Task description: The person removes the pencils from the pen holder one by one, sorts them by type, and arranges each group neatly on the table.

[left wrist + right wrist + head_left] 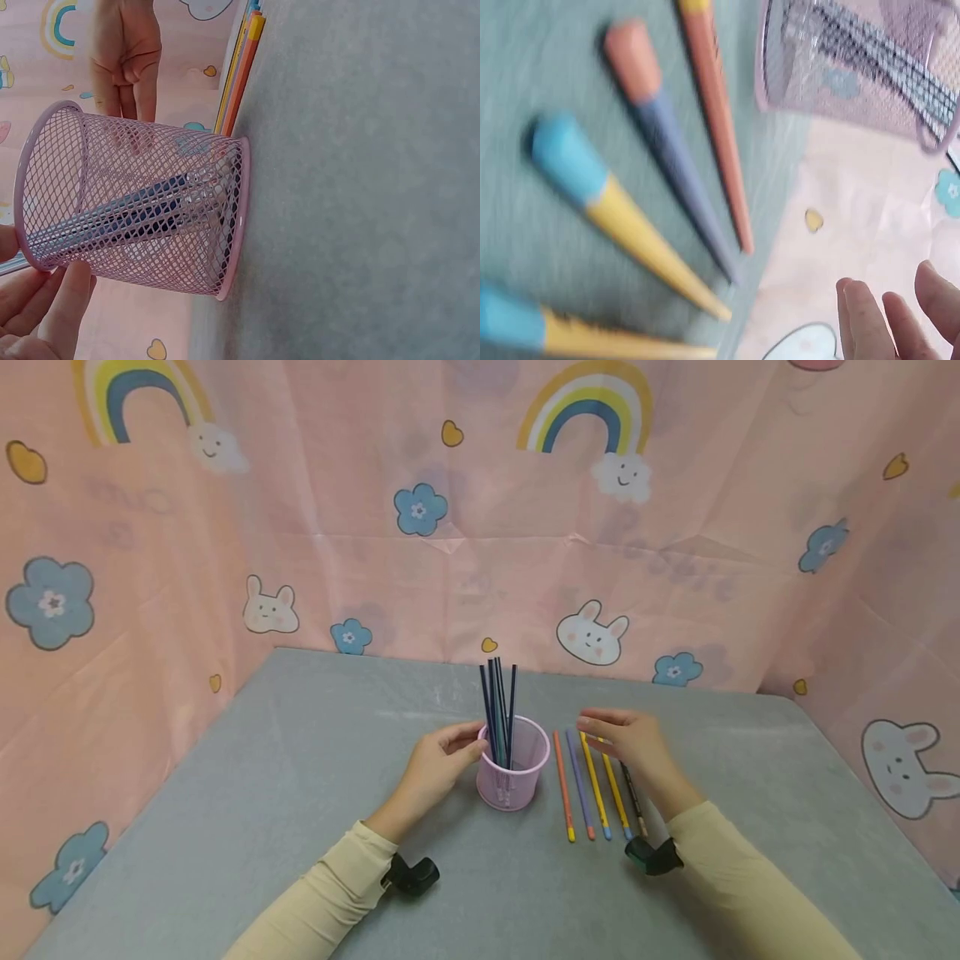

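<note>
A pink wire-mesh pencil cup [504, 789] stands upright on the table, holding several thin dark pencils [493, 702] that lean against its rim. My left hand [435, 768] grips the cup's rim on its left side, thumb and fingers at the edge. To the cup's right lie several pencils in a row: an orange one [563, 785], a purple one [580, 785], two yellow ones with blue ends [596, 785], and a dark one [633, 797]. Over the far part of this row my right hand [637, 752] hovers, fingers loosely extended, holding nothing.
A grey table top [300, 777] spreads around the cup and pencils. Behind and at both sides hangs a pink cloth [337, 460] printed with rainbows, rabbits and flowers. Each wrist carries a small black camera [412, 875].
</note>
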Demonstrator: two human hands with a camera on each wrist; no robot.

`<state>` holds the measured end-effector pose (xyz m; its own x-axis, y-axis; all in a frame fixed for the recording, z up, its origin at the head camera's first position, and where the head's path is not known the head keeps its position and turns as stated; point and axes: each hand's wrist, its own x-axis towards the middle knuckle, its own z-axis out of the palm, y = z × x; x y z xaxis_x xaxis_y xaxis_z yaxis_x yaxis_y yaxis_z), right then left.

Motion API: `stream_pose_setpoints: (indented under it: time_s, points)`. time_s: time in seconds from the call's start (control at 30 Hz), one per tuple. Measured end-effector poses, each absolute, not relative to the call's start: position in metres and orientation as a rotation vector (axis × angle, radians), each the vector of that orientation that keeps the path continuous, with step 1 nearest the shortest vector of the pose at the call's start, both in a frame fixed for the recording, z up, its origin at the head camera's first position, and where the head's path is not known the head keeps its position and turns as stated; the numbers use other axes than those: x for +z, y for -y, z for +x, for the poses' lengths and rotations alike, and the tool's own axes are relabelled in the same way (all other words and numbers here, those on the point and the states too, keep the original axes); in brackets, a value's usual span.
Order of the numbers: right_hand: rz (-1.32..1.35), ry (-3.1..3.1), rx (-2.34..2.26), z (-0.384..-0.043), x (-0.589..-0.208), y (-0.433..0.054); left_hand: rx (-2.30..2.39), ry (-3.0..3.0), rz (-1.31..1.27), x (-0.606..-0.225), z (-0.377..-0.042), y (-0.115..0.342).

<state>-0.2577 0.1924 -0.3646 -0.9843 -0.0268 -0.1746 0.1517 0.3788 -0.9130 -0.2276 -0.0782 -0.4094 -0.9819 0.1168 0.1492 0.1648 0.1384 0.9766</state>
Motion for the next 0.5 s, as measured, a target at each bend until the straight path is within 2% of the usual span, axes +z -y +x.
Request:
stream_pose_setpoints:
  time_s: [0.5]
  points:
    - [0.079, -2.362, -1.794, -0.242, -0.377, -0.168, -1.999, 2.370, -0.278, -0.408, -0.226, 0.078]
